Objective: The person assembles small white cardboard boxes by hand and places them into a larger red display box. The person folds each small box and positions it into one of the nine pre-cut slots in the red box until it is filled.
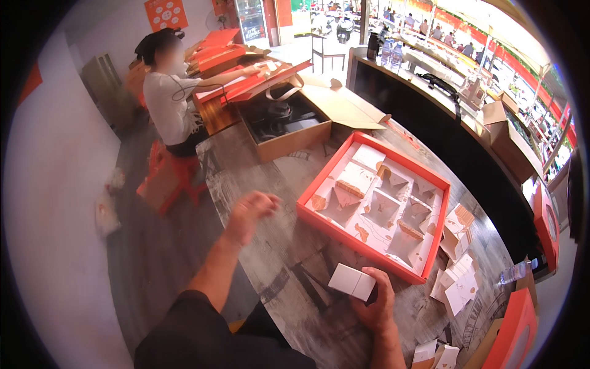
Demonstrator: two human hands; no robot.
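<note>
My right hand (pixel 376 302) grips a small white cardboard box (pixel 351 281) just off the near edge of a large red-rimmed box. That large box (pixel 362 238) lies open on the table and is split by white printed dividers into several compartments. Two white closed pieces (pixel 356 175) fill spots at its far left; other compartments show folded, hollow card walls. My left hand (pixel 252 212) hovers left of the red-rimmed box, over the table's edge. Its fingers are loosely bent and slightly blurred, apart from one another, with nothing visible in them.
Folded white card pieces (pixel 458 286) and a plastic bottle (pixel 517 272) lie at the right. A brown carton (pixel 292 142) with black contents stands at the far side. Across from it, a person in white (pixel 169 104) reaches over red boxes (pixel 218 55). A red stool (pixel 175 175) stands nearby.
</note>
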